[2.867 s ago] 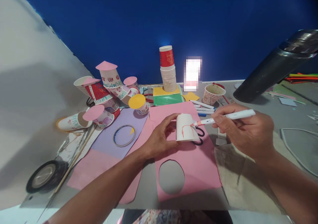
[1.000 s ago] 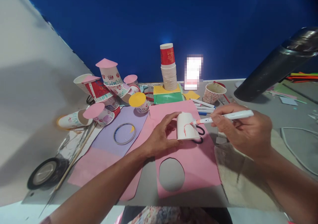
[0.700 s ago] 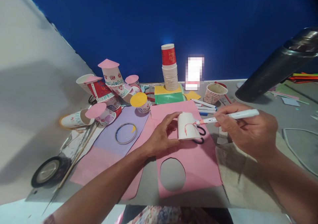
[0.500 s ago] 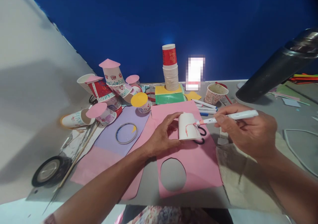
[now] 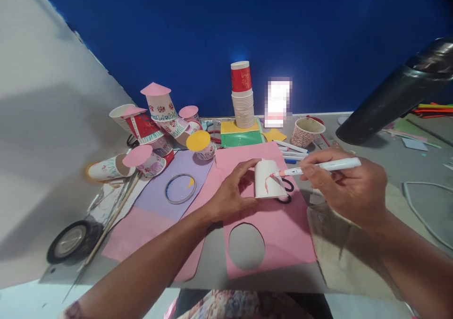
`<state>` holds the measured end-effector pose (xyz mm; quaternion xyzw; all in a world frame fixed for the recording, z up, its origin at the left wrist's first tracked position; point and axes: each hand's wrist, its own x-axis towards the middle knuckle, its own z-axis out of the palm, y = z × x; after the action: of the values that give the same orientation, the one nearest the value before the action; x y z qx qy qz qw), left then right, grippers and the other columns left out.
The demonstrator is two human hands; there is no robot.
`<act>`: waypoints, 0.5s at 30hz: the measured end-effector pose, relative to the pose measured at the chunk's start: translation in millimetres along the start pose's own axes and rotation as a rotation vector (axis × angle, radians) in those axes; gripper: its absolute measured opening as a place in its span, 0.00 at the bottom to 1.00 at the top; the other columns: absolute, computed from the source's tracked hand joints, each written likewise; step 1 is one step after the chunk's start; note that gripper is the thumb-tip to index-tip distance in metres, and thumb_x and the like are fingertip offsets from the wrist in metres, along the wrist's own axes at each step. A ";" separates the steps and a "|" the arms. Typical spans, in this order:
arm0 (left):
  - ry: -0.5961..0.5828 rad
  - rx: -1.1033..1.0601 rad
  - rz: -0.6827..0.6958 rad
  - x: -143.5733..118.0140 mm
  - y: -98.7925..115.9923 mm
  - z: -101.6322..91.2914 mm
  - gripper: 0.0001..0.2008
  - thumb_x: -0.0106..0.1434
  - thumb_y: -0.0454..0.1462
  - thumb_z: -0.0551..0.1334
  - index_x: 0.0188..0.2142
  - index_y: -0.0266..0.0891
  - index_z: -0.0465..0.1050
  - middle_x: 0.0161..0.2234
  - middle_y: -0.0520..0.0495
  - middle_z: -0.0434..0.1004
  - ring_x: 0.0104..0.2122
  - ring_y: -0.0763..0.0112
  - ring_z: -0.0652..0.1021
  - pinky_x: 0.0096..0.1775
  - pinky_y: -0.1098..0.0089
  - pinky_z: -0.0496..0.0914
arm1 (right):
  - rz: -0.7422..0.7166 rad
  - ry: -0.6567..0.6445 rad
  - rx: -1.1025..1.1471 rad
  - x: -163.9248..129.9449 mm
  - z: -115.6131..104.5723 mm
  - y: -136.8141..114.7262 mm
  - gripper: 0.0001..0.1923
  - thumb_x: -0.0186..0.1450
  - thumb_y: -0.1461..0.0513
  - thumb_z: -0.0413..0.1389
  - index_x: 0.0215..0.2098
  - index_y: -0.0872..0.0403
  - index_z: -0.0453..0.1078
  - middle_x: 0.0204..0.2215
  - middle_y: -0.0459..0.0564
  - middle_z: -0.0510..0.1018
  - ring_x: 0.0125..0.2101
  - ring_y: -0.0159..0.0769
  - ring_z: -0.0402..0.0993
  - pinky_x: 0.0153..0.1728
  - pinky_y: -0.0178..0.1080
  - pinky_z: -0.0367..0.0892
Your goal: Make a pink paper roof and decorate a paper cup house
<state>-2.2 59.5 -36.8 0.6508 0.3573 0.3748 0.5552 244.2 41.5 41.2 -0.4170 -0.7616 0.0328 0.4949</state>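
A white paper cup (image 5: 264, 187) stands upside down, tilted a little, above the pink paper sheet (image 5: 283, 239). My left hand (image 5: 233, 191) grips its left side between thumb and fingers. In my right hand (image 5: 343, 182) is a white marker (image 5: 341, 163), held like a pen, its tip touching the cup's side. A curved red line shows on the cup there. Behind the cup, black scissor handles (image 5: 289, 185) lie partly hidden on the pink sheet, which has a round hole cut near its front.
Decorated paper cups (image 5: 161, 104) with pink paper tops cluster at the left. A tall cup stack (image 5: 242, 106) stands at the back, near several markers (image 5: 292, 154) and a patterned cup (image 5: 307, 132). A black flask (image 5: 389, 95) leans in at right; a tape roll (image 5: 180, 175) lies left.
My right hand has moved the marker left across the cup's side, and its tip now sits nearer the middle of the red line. My left hand keeps its grip on the cup.
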 end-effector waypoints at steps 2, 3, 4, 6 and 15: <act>0.003 0.000 -0.005 0.1 0.2 0.5 0.46 0.55 0.36 0.78 0.70 0.50 0.64 0.67 0.39 0.70 0.59 0.52 0.77 0.60 0.52 0.71 | 0.008 0.015 -0.004 0.6 -0.4 -1.1 0.08 0.69 0.62 0.63 0.31 0.49 0.78 0.23 0.42 0.84 0.16 0.28 0.72 0.19 0.35 0.62; 0.006 0.000 -0.008 0.0 0.6 0.8 0.46 0.55 0.36 0.79 0.70 0.50 0.64 0.68 0.39 0.70 0.59 0.52 0.77 0.60 0.52 0.71 | 0.013 0.023 -0.009 1.0 -0.8 -1.8 0.08 0.69 0.62 0.63 0.30 0.50 0.78 0.22 0.42 0.83 0.15 0.28 0.71 0.18 0.35 0.62; 0.007 -0.002 -0.009 0.0 1.2 1.1 0.46 0.55 0.36 0.79 0.70 0.50 0.64 0.68 0.39 0.69 0.59 0.52 0.77 0.60 0.53 0.71 | 0.020 0.031 -0.013 1.3 -1.3 -2.4 0.08 0.69 0.62 0.64 0.29 0.50 0.78 0.21 0.42 0.83 0.15 0.28 0.70 0.18 0.34 0.61; 0.012 0.000 -0.010 -0.2 2.9 1.8 0.45 0.55 0.36 0.79 0.69 0.50 0.65 0.67 0.39 0.69 0.58 0.53 0.76 0.60 0.52 0.71 | 0.034 0.034 -0.013 1.8 -2.0 -3.3 0.09 0.68 0.62 0.64 0.29 0.50 0.78 0.21 0.42 0.82 0.15 0.28 0.71 0.18 0.34 0.61; -0.010 0.036 0.024 0.0 3.8 0.2 0.45 0.55 0.35 0.78 0.69 0.49 0.65 0.66 0.39 0.70 0.59 0.51 0.76 0.61 0.51 0.71 | -0.007 -0.010 -0.008 0.5 0.8 -3.4 0.08 0.69 0.62 0.63 0.30 0.50 0.78 0.23 0.43 0.84 0.16 0.28 0.70 0.18 0.33 0.62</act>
<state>-1.8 59.0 -33.1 0.6669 0.3533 0.3715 0.5407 241.4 39.9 42.7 -0.4161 -0.7658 0.0299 0.4894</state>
